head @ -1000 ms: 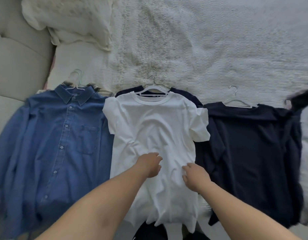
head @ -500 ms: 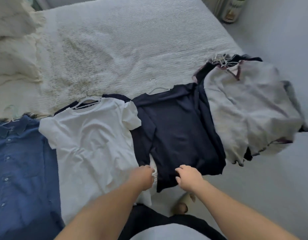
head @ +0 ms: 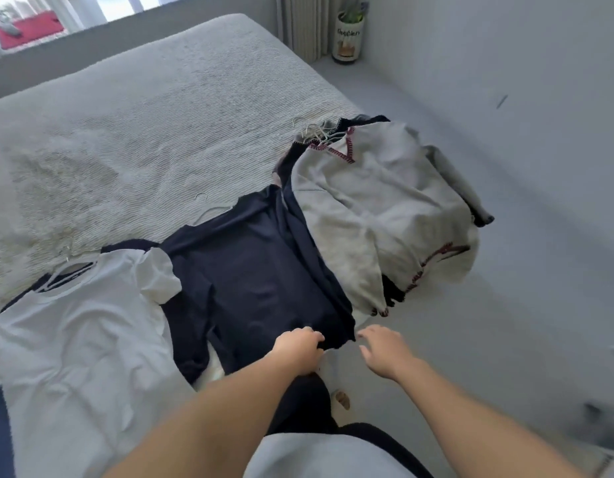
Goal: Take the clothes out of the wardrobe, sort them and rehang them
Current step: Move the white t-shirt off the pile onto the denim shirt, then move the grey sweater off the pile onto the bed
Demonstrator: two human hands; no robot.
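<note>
Gripping the hem of the navy top (head: 260, 281) at the bed's (head: 143, 125) near edge, the left hand (head: 300, 345) curls its fingers, seemingly pinching the fabric. Just beside it, the right hand (head: 385, 350) hovers with fingers spread, holding nothing.

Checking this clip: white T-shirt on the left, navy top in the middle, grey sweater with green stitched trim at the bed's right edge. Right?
Not quite: the head view shows the grey sweater's stitched trim is dark red, not green. The white T-shirt on the left and navy top in the middle are as stated.
</note>
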